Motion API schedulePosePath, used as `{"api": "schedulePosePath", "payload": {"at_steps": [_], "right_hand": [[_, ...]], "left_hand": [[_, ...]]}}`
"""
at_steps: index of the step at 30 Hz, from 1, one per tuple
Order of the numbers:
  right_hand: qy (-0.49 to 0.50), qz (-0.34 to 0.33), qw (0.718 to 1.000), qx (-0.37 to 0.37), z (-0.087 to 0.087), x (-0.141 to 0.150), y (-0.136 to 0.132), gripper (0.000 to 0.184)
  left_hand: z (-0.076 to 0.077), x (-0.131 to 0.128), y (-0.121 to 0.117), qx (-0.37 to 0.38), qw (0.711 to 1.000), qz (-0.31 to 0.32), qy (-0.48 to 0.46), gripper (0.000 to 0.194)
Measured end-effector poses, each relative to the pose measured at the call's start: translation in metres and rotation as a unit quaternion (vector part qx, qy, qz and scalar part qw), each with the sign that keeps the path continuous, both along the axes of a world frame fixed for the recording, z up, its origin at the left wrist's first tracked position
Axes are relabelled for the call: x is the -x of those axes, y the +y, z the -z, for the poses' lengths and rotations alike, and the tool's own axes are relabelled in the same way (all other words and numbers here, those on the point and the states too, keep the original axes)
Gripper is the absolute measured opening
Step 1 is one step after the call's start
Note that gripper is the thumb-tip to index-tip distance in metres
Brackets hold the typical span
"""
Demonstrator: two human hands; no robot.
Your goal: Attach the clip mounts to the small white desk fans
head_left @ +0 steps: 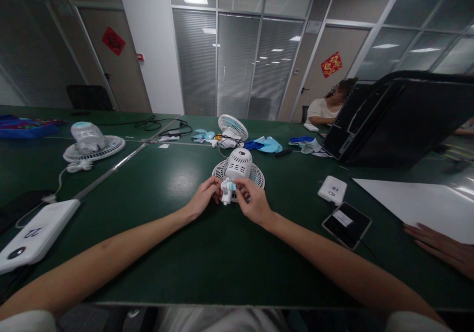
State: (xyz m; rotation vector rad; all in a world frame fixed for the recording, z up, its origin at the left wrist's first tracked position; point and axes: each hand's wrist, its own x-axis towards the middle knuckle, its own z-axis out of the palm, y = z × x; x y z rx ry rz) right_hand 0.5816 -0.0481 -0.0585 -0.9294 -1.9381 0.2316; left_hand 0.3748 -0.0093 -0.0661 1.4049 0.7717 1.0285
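Observation:
In front of me a white fan [240, 162] lies grille-down on the green table, its rounded motor housing upward. A white joint piece [226, 196] sticks out from the housing toward me, with a light-blue knob [232, 186] on its right side. My left hand [203, 197] is closed on the left side of the white joint piece, its fingertips partly hidden. My right hand [256, 201] pinches at the blue knob with thumb and fingers.
A second fan [89, 142] lies at the left, a third [232, 129] farther back. White power banks [39, 233] [332, 190] and a phone [347, 225] lie around. Blue fan blades [268, 144] rest behind. A black case [400, 117] and another person's hand [440, 245] are at right.

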Motion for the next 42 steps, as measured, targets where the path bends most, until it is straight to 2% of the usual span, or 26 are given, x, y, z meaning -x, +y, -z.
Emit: {"api": "schedulePosePath", "payload": {"at_steps": [7, 12, 20, 24, 28, 33, 42], "right_hand": [[0.028, 0.01, 0.999, 0.013, 0.005, 0.001, 0.003, 0.019], [0.027, 0.015, 0.999, 0.018, 0.001, 0.001, 0.002, 0.008], [-0.022, 0.027, 0.999, -0.009, -0.005, 0.001, 0.002, 0.016], [0.0, 0.011, 1.0, 0.014, -0.002, 0.002, 0.0, 0.006], [0.012, -0.01, 1.0, 0.018, 0.001, 0.002, -0.001, 0.028], [0.007, -0.013, 1.0, -0.004, 0.001, 0.002, -0.001, 0.027], [0.019, 0.0, 1.0, 0.02, 0.003, 0.002, 0.001, 0.023]], "left_hand": [[0.001, 0.0, 0.001, -0.001, 1.0, -0.002, -0.002, 0.01], [0.0, 0.0, 0.0, -0.003, 1.0, -0.001, -0.004, 0.009], [-0.002, 0.0, -0.001, -0.003, 1.0, 0.0, -0.004, 0.008], [-0.002, 0.0, -0.002, 0.0, 1.0, -0.003, -0.003, 0.009], [-0.001, 0.0, -0.002, 0.003, 1.0, -0.004, -0.004, 0.009], [-0.001, -0.001, -0.001, 0.005, 1.0, -0.004, -0.005, 0.009], [0.0, -0.001, -0.001, 0.003, 1.0, -0.008, -0.004, 0.008]]}}
